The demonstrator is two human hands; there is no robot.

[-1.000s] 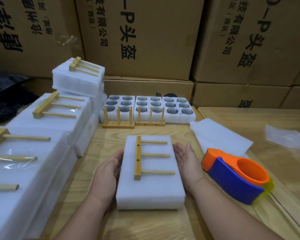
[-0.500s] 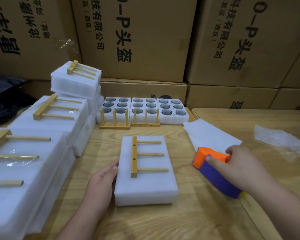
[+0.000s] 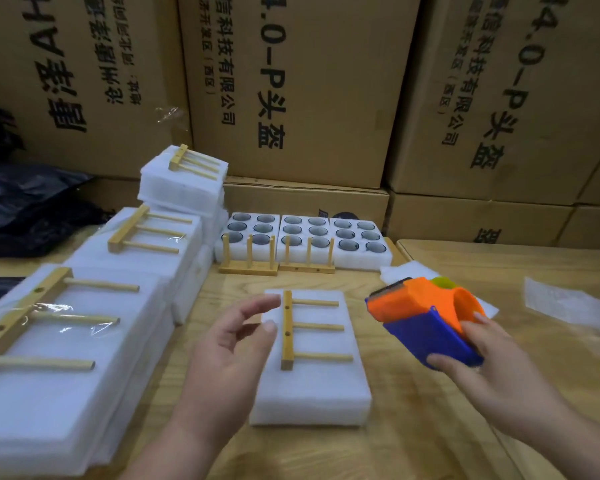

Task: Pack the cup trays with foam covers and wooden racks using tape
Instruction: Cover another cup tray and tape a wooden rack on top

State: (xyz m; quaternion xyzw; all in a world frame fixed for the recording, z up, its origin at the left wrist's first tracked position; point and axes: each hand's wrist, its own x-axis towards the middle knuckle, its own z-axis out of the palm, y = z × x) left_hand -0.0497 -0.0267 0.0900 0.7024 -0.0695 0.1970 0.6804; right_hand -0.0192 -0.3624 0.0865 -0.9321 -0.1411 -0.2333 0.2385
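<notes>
A white foam pack lies flat near the front middle of the wooden table, a cup tray with a foam cover on top. A wooden rack rests flat on its cover: one bar along the left side, three pegs pointing right. No tape shows on it.

The left hand hovers just left of the rack, fingers loosely spread, thumb and forefinger apart, holding nothing. Half a second ago it rested against the pack's left side; now it is lifted off.

The right hand grips an orange and blue tape dispenser, fingers curled round its blue body. Earlier the dispenser was still on the table at the pack's right; now it is raised and tilted, its orange nose towards the pack.

Along the left edge sit taped packs, each with a rack on top. Towards the back edge three open cup trays stand in a row, two upright racks just before them. Cardboard boxes stand stacked behind the table.
</notes>
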